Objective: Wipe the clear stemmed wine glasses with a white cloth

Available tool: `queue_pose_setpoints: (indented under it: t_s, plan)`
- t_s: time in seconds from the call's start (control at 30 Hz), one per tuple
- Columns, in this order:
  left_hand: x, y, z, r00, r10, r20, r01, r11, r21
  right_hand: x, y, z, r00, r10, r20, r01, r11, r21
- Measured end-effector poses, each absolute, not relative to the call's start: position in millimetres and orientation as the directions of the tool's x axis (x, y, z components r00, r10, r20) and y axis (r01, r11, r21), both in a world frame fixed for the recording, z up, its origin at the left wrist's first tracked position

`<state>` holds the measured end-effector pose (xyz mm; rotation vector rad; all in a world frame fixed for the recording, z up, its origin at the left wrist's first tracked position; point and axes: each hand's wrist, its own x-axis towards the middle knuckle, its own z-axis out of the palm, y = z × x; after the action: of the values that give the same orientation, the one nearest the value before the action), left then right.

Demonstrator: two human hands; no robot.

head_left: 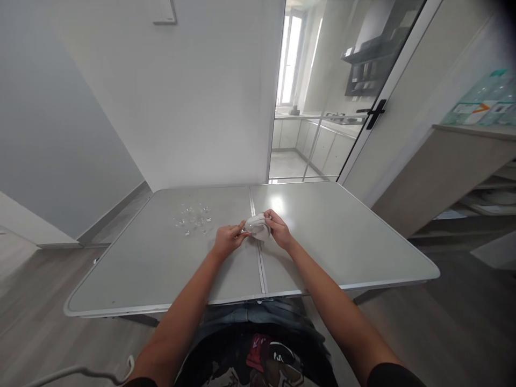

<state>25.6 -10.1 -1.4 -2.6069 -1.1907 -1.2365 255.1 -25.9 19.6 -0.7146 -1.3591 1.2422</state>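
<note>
**White cloth [263, 230] and clear object [249, 228] held mid-table**

Your left hand [228, 239] pinches the clear object's near end, fingers closed; your right hand [278, 229] grips the cloth bunched against it. Both sit above the table [342, 242] seam. Small clear pieces [192, 219] lie left.

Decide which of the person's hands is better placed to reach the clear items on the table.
Probably the left hand: the clear items lie on its side, nearer to it; the right hand, gripping a white cloth-like item, is farther.
</note>
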Motion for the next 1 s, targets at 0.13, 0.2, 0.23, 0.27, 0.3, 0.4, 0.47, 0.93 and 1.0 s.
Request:
queue_pose_setpoints:
  t_s: [0.13, 0.2, 0.23, 0.27, 0.3, 0.4, 0.47, 0.93, 1.0]
  plan:
    - [27.1, -12.6, -3.9, 0.391, 0.633, 0.668, 0.683, -0.687, 0.250, 254.5, -26.1, 20.9, -0.224, 0.902, 0.368, -0.047, 0.367, -0.929]
    - [25.8, -12.6, -5.8, 0.371, 0.637, 0.676, 0.690, -0.676, 0.259, 254.2, -26.8, 22.7, -0.260, 0.908, 0.329, -0.073, 0.321, -0.944]
    - [25.1, -12.2, -6.7, 0.361, 0.638, 0.681, 0.684, -0.677, 0.272, 254.5, -27.3, 23.9, -0.272, 0.913, 0.304, -0.109, 0.284, -0.953]
    - [24.6, -11.6, -7.5, 0.352, 0.638, 0.685, 0.671, -0.682, 0.291, 255.5, -27.9, 25.1, -0.272, 0.920, 0.280, -0.154, 0.246, -0.957]
    - [24.3, -10.8, -8.1, 0.346, 0.638, 0.688, 0.649, -0.692, 0.315, 257.2, -28.3, 26.4, -0.252, 0.932, 0.261, -0.204, 0.212, -0.956]
    - [24.4, -8.5, -8.3, 0.308, 0.647, 0.697, 0.565, -0.714, 0.412, 265.9, -26.9, 29.5, -0.046, 0.974, 0.222, -0.382, 0.188, -0.905]
    - [25.0, -7.8, -7.1, 0.254, 0.664, 0.703, 0.511, -0.709, 0.486, 272.4, -22.8, 30.0, 0.129, 0.976, 0.173, -0.480, 0.214, -0.851]
    - [28.6, -20.4, 7.8, 0.569, 0.714, 0.409, 0.369, -0.665, 0.649, 264.0, -28.2, 36.4, -0.327, 0.902, 0.281, -0.370, 0.151, -0.917]
    - [28.3, -21.1, 8.9, 0.631, 0.689, 0.356, 0.316, -0.648, 0.693, 265.8, -29.9, 37.8, -0.460, 0.847, 0.265, -0.300, 0.132, -0.945]
